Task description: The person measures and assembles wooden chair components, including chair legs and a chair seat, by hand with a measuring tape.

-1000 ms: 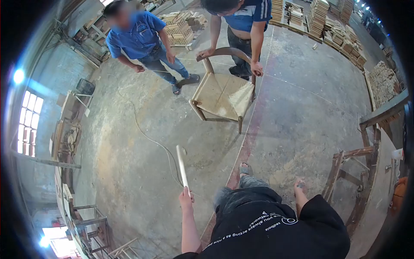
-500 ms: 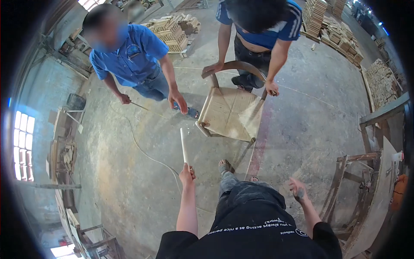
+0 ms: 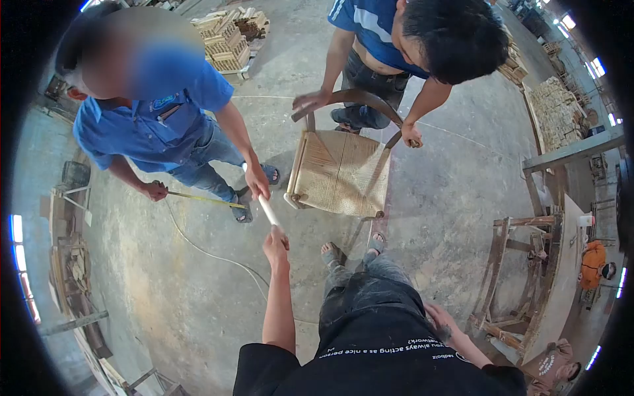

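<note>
My left hand [image 3: 276, 245] is closed round the lower end of a pale wooden stick [image 3: 269, 211]. The stick's upper end is in the hand of a person in a blue shirt [image 3: 259, 181], whose other hand holds a yellow strip. Low at my right side, my right hand [image 3: 441, 319] is beside my hip; its fingers are partly visible and apart, with nothing seen in them. A chair with a woven seat [image 3: 340, 173] and curved dark backrest [image 3: 363, 97] stands in front of me, both its sides held by a second person.
A pale hose [image 3: 198, 249] lies across the concrete floor at the left. Stacked wood [image 3: 228, 45] stands at the back, with more at the right [image 3: 555, 113]. A wooden workbench [image 3: 551, 284] is at the right, with people beyond it. Shelving lines the left wall.
The blue-shirted person has come nearer and taken hold of the stick's far end. My right hand has moved in toward my hip. The view has shifted, and the chair is still held.
</note>
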The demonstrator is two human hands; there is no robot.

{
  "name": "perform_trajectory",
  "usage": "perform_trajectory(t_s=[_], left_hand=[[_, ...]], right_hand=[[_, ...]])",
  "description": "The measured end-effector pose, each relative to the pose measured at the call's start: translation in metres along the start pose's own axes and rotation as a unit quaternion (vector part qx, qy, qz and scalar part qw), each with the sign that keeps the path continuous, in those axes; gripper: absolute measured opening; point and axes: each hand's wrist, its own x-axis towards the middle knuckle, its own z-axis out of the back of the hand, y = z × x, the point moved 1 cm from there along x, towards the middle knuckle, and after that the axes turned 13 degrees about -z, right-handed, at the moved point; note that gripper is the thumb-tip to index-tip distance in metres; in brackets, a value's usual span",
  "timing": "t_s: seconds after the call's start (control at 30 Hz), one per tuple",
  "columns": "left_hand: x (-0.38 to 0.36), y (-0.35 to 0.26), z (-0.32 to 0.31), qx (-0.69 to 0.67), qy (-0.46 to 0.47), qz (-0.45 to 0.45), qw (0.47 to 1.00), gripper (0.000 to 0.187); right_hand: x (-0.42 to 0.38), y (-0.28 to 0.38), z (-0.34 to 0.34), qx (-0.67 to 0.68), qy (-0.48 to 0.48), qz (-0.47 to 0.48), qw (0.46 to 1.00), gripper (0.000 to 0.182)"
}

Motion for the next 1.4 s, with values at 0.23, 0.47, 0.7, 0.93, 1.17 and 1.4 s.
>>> perform_trajectory(t_s=[0.23,0.47,0.7,0.93,1.17,1.4], left_hand=[[-0.008,0.050,-0.005,0.100,0.129,0.019,0.986,0.040],[-0.049,0.106,0.021,0.427,0.238,-0.041,0.872,0.043],[-0.051,0.163,0.087,0.520,0.242,0.007,0.819,0.043],[-0.016,0.203,0.107,0.586,0.287,0.096,0.751,0.045],[-0.008,0.155,0.042,0.500,0.259,-0.016,0.827,0.043],[-0.015,0.160,0.042,0.505,0.273,-0.007,0.819,0.043]], right_hand=[[0.068,-0.012,0.005,0.121,-0.007,-0.074,0.990,0.058],[0.133,-0.054,-0.058,0.201,-0.008,-0.174,0.964,0.045],[0.140,-0.064,-0.080,0.226,0.007,-0.207,0.952,0.038],[0.195,-0.076,-0.140,0.450,-0.010,-0.417,0.790,0.041],[0.241,-0.035,-0.121,0.247,-0.160,-0.033,0.955,0.035],[0.251,-0.034,-0.100,0.264,-0.116,-0.114,0.951,0.037]])
